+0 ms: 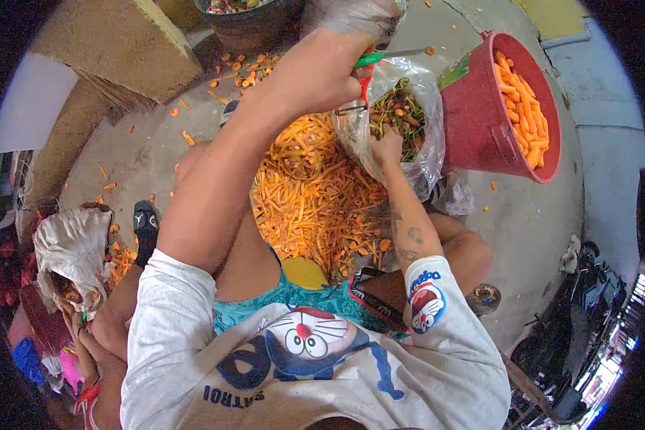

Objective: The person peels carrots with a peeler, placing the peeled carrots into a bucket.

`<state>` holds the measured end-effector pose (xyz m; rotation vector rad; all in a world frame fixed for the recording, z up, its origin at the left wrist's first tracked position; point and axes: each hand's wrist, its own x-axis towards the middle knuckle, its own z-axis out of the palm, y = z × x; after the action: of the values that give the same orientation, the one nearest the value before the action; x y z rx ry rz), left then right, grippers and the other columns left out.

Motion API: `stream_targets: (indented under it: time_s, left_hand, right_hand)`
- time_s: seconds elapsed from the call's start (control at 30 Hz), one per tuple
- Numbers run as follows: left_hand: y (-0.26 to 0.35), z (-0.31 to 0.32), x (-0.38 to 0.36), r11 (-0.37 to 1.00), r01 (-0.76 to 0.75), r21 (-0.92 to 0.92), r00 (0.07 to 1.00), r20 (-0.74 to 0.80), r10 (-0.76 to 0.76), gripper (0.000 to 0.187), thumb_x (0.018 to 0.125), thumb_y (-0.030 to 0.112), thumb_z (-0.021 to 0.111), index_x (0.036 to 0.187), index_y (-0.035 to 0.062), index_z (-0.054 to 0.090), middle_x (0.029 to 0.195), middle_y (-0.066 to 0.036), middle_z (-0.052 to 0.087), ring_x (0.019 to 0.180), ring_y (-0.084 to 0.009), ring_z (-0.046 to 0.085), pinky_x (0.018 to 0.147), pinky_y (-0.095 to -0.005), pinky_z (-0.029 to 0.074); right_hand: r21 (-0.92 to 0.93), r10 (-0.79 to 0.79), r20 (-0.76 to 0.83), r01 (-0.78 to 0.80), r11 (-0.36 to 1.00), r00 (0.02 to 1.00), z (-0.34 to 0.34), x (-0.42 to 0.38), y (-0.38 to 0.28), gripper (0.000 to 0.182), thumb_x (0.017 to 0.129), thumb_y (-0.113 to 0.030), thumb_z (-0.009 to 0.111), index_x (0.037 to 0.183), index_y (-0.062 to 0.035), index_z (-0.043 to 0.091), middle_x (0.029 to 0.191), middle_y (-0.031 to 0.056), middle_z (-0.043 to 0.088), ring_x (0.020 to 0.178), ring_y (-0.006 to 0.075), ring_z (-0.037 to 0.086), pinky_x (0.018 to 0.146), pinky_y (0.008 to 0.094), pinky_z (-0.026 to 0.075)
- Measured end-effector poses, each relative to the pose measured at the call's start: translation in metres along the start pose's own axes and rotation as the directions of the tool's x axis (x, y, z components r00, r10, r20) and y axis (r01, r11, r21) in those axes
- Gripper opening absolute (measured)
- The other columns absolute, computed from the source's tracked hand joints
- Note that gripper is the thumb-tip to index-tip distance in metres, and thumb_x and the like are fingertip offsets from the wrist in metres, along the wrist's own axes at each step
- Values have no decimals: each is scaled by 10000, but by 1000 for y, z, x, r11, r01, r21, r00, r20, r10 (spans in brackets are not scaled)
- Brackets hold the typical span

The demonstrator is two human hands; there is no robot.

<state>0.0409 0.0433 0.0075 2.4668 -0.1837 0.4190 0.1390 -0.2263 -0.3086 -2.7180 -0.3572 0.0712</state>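
Note:
My left hand (337,68), at the top centre, is closed around a green-handled knife (370,59), its blade pointing right. A red-handled peeler (365,87) hangs from the same hand. My right hand (388,147) reaches into a clear plastic bag (435,154) of green stalks and carrots (411,118). Its fingers are partly hidden among the stalks, so what they grip cannot be made out. Between my legs lies a wide heap of orange carrot peelings (312,197).
To the right, a tilted red bucket (480,115) holds peeled carrots (524,115). A dark tub (244,29) and a greyish bag (355,16) stand at the back. Another person's hand (79,324) is beside a white sack (72,247) at lower left. Carrot scraps are scattered across the floor.

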Motion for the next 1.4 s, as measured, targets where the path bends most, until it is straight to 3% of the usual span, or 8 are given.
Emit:
stream_targets:
  time_s: [0.1, 0.37, 0.5, 0.7, 0.97, 1.1, 1.17, 1.4]
  left_hand:
    - [6, 3, -1, 999, 48, -26, 998, 50, -46, 370, 715, 53, 650, 1081, 3, 646, 911, -291, 662, 915, -473, 658, 781, -476, 537]
    - [2, 3, -8, 998, 38, -46, 999, -20, -39, 341, 731, 66, 672, 1065, 1, 646, 874, -288, 661, 878, -474, 662, 763, -458, 538]
    - [0, 0, -8, 996, 81, -37, 997, -9, -81, 328, 737, 75, 687, 1053, -4, 647, 875, -273, 673, 870, -462, 672, 763, -451, 539]
    - [-9, -7, -10, 995, 96, -18, 995, 10, -96, 330, 738, 76, 686, 1057, 2, 651, 882, -262, 680, 872, -457, 673, 762, -451, 538]
    - [-7, -9, -11, 994, 107, 13, 994, -12, -107, 339, 742, 68, 669, 1074, 5, 649, 889, -266, 681, 881, -462, 668, 761, -463, 537]
    - [-5, -4, -8, 997, 77, -7, 995, -58, -78, 316, 772, 65, 667, 1079, -6, 644, 915, -269, 680, 912, -474, 658, 765, -463, 532]
    - [-8, 4, -5, 997, 46, -58, 988, -145, -54, 295, 804, 92, 689, 1078, -8, 642, 908, -258, 685, 878, -436, 680, 761, -450, 532]
    - [20, 5, 3, 849, 25, -528, 951, -250, -183, 275, 909, 303, 763, 995, 52, 692, 753, -2, 644, 631, -99, 550, 585, -315, 464]
  right_hand:
    - [15, -240, 6, 240, 971, 971, -23, -13, 20, 507, 868, -455, 681, 1132, -22, 700, 1125, 244, 676, 1045, 429, 624, 963, 496, 486]
    - [604, 477, 321, -565, 563, 818, -57, -8, 77, 297, 904, -295, 662, 1073, -67, 747, 1067, 207, 736, 998, 361, 701, 868, 413, 536]
    - [647, 219, 127, -248, 721, 968, 36, 17, 142, 320, 882, -324, 649, 1062, -84, 761, 1104, 200, 736, 999, 349, 707, 861, 433, 539]
    - [-62, 710, 59, -707, 704, 702, -15, -7, 55, 594, 799, -412, 638, 1103, 92, 717, 1192, 284, 686, 1167, 400, 647, 1001, 432, 485]
    - [226, 665, 169, -685, 692, 727, -23, -15, 29, 706, 807, -489, 710, 1289, 22, 648, 1176, 221, 714, 1120, 369, 668, 981, 439, 485]
    - [412, 381, -130, -299, 861, 915, -64, -28, -22, 535, 894, -366, 741, 1261, 15, 656, 1118, 156, 729, 1005, 298, 693, 907, 401, 516]
    - [698, 187, -291, 75, 712, 939, -80, -14, -29, 320, 929, -243, 720, 1132, 4, 704, 1134, 121, 729, 955, 228, 699, 888, 337, 526]
    - [999, 49, -46, 47, -13, 998, -243, -26, -116, 391, 1044, -259, 491, 1319, 2, 588, 904, 20, 618, 728, 131, 566, 653, 296, 490]
